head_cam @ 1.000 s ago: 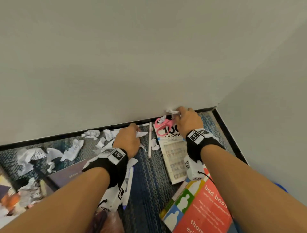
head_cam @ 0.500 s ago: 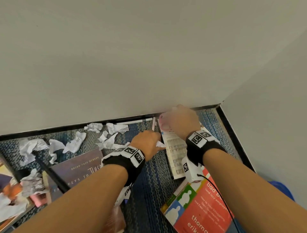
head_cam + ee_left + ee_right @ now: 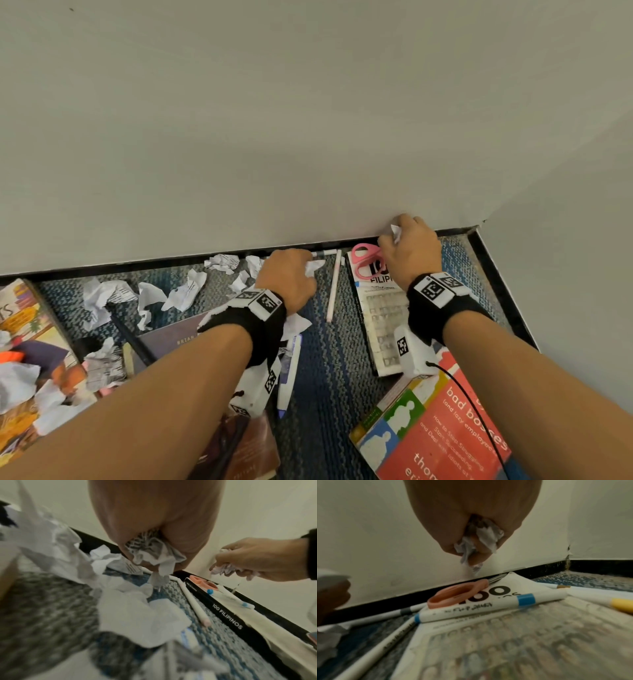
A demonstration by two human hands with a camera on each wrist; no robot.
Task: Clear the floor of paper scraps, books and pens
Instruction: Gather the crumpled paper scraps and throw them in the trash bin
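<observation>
My left hand (image 3: 291,277) grips crumpled paper scraps (image 3: 154,555) just above the blue carpet. Near the wall my right hand (image 3: 409,250) holds another wad of paper scraps (image 3: 479,539) over the "100 Filipinos" book (image 3: 380,318). Pink scissors (image 3: 364,262) and a blue-capped marker (image 3: 488,605) lie on that book. A white pen (image 3: 333,286) lies on the carpet between my hands. More paper scraps (image 3: 178,291) are scattered to the left along the baseboard. A red book (image 3: 442,431) lies under my right forearm, a purple book (image 3: 174,337) under my left.
Two walls meet in a corner (image 3: 479,226) at the right, edged by a black baseboard (image 3: 137,265). A colourful book (image 3: 24,322) and more crumpled paper sit at the far left. A blue-and-white pen (image 3: 289,370) lies beneath my left wrist.
My left hand has shifted back toward the wall with paper in it. The right hand has lifted slightly against the wall, uncovering the pink scissors.
</observation>
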